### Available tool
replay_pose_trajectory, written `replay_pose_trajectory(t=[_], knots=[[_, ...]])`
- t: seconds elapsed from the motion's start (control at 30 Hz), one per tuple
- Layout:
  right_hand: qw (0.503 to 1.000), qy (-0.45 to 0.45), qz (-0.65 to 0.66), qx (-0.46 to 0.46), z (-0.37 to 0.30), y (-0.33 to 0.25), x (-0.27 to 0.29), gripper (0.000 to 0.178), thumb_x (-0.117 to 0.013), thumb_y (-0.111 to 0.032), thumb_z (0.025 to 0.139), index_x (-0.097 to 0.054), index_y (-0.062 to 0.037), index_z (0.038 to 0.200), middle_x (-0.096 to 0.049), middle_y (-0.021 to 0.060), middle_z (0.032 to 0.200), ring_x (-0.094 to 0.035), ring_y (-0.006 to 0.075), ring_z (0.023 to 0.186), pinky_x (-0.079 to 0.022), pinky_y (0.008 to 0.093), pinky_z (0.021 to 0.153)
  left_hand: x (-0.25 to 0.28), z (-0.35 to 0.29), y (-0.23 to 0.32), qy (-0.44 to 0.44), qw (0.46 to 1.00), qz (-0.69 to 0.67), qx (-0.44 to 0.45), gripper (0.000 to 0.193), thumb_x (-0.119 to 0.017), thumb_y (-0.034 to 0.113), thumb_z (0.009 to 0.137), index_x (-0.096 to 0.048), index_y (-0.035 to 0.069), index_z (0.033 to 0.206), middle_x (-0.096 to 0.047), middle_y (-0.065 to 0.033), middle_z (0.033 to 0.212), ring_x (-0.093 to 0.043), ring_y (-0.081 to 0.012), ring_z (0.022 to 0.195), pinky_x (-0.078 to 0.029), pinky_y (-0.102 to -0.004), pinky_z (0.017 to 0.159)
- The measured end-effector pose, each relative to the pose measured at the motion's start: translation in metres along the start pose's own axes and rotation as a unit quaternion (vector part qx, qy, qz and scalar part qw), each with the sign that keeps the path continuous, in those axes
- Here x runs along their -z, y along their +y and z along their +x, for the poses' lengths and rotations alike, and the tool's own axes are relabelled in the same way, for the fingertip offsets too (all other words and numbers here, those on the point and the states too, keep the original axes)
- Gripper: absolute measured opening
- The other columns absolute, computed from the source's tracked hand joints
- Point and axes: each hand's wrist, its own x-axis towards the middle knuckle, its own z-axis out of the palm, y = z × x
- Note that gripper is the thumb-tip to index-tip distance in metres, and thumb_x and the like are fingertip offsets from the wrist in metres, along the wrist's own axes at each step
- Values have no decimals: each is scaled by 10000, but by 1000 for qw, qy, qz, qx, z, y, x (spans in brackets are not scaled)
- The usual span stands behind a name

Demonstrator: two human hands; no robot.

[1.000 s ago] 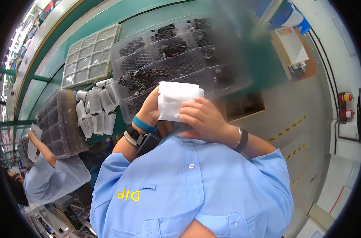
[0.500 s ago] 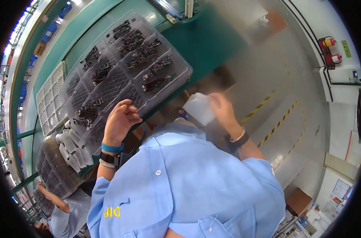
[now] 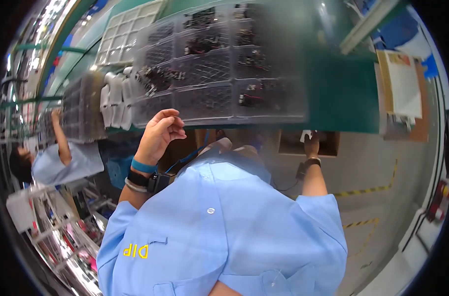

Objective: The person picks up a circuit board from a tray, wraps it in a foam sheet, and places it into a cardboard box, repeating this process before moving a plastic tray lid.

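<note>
My left hand (image 3: 161, 134) hovers at the near edge of a clear plastic tray (image 3: 204, 118) on the green table. Its fingers are loosely curled and nothing shows in them. Small dark circuit boards (image 3: 202, 44) with wires lie in several of the tray's compartments. My right hand (image 3: 311, 144) reaches down below the table edge, over an open cardboard box (image 3: 333, 144). It grips a thin white sheet (image 3: 305, 134), of which only a small part shows. Whether the sheet touches the box cannot be seen.
White rolled pieces (image 3: 117, 101) lie left of the tray, with a white gridded tray (image 3: 128, 32) behind them. More stacked clear trays (image 3: 81, 106) stand further left, where a co-worker (image 3: 66, 158) works. At the right end of the green table (image 3: 340, 98) are cardboard and papers (image 3: 404, 89).
The view has turned to the right, so the table now lies straight across. My right hand has brought the white sheet down to the cardboard box. My left hand stays loosely curled by the tray.
</note>
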Motion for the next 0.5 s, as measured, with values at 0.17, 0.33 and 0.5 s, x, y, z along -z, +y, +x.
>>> replay_pose_trajectory(t=[0.17, 0.33, 0.5], knots=[[774, -327, 403, -362, -3, 7, 11, 158, -538, -188, 928, -619, -63, 980, -591, 3, 769, -612, 163, 734, -485, 294, 597, 38, -1, 11, 78, 993, 76, -35, 220, -541, 139, 965, -560, 27, 1153, -641, -88, 950, -649, -177, 840, -558, -336, 771], [816, -539, 198, -57, -22, -204, 137, 199, -559, -130, 925, -667, -20, 1052, -679, 77, 868, -630, 152, 759, -507, 287, 679, 104, 14, 23, 151, 929, 297, -159, 228, -573, 138, 954, -574, 26, 1153, -639, -82, 997, -637, -145, 898, -529, -297, 789], [850, -434, 255, 156, -15, -391, 208, 159, -581, -125, 927, -647, -9, 1013, -668, 91, 906, -631, 179, 800, -501, 292, 704, 119, 67, 55, 131, 780, 526, -313, 292, -636, 110, 893, -595, 75, 1180, -621, -87, 1121, -622, -189, 990, -495, -313, 825]])
